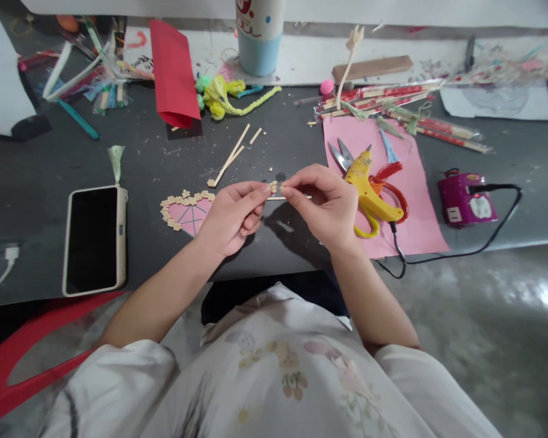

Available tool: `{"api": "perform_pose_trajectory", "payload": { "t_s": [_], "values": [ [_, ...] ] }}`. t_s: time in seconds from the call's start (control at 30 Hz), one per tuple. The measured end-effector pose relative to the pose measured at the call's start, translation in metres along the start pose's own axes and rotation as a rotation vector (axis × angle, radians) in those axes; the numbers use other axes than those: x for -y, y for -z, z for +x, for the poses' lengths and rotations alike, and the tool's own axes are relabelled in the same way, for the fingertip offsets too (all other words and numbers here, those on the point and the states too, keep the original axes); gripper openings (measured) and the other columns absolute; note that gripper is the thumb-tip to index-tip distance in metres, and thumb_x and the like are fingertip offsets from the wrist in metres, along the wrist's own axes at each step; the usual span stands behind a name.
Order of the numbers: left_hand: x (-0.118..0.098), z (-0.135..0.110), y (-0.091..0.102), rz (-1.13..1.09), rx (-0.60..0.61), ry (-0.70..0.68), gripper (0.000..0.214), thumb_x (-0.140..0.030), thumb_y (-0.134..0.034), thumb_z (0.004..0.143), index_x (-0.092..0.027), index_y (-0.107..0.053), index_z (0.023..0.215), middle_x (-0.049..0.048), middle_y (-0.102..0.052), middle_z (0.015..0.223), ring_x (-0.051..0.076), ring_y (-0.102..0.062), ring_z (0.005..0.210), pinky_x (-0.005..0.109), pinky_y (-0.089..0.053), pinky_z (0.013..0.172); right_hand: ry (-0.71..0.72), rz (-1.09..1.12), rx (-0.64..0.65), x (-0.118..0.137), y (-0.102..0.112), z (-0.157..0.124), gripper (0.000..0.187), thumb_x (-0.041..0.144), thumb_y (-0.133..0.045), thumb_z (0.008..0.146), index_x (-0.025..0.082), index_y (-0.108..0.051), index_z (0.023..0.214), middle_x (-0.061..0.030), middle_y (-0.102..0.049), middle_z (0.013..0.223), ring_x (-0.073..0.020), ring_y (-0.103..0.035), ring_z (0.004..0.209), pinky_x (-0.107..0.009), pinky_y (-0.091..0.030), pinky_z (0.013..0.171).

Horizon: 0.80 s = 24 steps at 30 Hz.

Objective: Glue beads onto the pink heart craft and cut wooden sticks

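My left hand (pixel 235 216) is closed, its thumb and forefinger pinching one side of a small beige cluster of round pieces (pixel 274 187). From the other side, the closed fingertips of my right hand (pixel 324 204) meet the same cluster. A thin pale stick (pixel 277 198) runs below the fingertips and passes partly behind my right hand; I cannot tell whether it is held. Beside my left wrist lies a pink paper heart (pixel 189 214) with blue lines, its upper edge lined with beige flower-like clusters. My left hand hides part of it.
Short sticks (pixel 231 159) lie beyond my hands. Right, a yellow glue gun (pixel 369 188) and scissors (pixel 341 157) rest on pink paper (pixel 422 201), near a purple box (pixel 466 198) with a cable. Left are a phone (pixel 95 240) and red paper (pixel 174 70); a cup (pixel 259 45) stands behind.
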<state>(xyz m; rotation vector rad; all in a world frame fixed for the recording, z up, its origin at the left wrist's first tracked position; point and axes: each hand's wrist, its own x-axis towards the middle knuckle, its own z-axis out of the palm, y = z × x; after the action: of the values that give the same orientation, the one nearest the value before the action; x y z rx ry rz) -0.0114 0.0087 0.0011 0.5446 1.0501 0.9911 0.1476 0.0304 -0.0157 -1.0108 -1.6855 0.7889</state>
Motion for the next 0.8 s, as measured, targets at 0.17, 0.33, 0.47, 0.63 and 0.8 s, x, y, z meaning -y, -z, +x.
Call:
{"api": "perform_pose_trajectory", "payload": {
  "t_s": [0.17,0.33,0.47,0.63,0.8],
  "values": [
    [0.0,-0.001,0.0,-0.001,0.0,0.001,0.018,-0.027,-0.072,0.077,-0.016,-0.058,0.073,-0.0091,-0.046,0.051,-0.002,-0.033,0.033,0.012,-0.018,0.03,0.008,0.096,-0.015,0.0,-0.001,-0.002,0.009,0.03,-0.069,0.085,0.022,-0.068,0.081,-0.0008,-0.068,0.079,-0.013,-0.063,0.074,-0.027,-0.053,0.066],
    [0.0,-0.002,0.0,-0.015,0.008,-0.003,0.017,-0.026,-0.073,0.076,-0.016,-0.059,0.073,-0.009,-0.047,0.051,-0.002,-0.033,0.033,0.012,-0.019,0.031,-0.026,0.087,-0.025,0.002,-0.004,-0.002,0.013,0.034,-0.07,0.084,0.022,-0.068,0.081,-0.0008,-0.068,0.079,-0.0129,-0.063,0.075,-0.027,-0.054,0.067],
    [0.0,-0.001,0.0,-0.016,0.005,-0.013,0.018,-0.027,-0.073,0.077,-0.016,-0.059,0.073,-0.0093,-0.047,0.05,-0.002,-0.034,0.033,0.012,-0.019,0.03,-0.067,0.168,-0.033,0.003,-0.005,-0.002,0.016,0.036,-0.072,0.082,0.021,-0.067,0.078,0.0,-0.067,0.076,-0.012,-0.063,0.072,-0.026,-0.054,0.065],
    [0.003,-0.001,0.0,0.05,-0.069,-0.149,0.02,-0.032,-0.075,0.075,-0.017,-0.062,0.079,-0.0058,-0.059,0.062,0.002,-0.052,0.043,0.013,-0.031,0.035,-0.194,0.27,-0.053,-0.008,-0.006,-0.004,0.021,0.041,-0.074,0.079,0.021,-0.067,0.08,0.0015,-0.066,0.075,-0.0089,-0.058,0.061,-0.023,-0.052,0.056],
    [0.008,-0.001,0.001,0.103,-0.046,-0.178,0.024,-0.036,-0.076,0.074,-0.017,-0.064,0.083,-0.0019,-0.067,0.069,0.007,-0.062,0.053,0.014,-0.04,0.04,-0.241,0.303,-0.049,-0.015,-0.007,-0.008,0.022,0.042,-0.071,0.081,0.021,-0.067,0.086,0.0009,-0.067,0.08,-0.0084,-0.057,0.06,-0.023,-0.05,0.053]
  ]
}}
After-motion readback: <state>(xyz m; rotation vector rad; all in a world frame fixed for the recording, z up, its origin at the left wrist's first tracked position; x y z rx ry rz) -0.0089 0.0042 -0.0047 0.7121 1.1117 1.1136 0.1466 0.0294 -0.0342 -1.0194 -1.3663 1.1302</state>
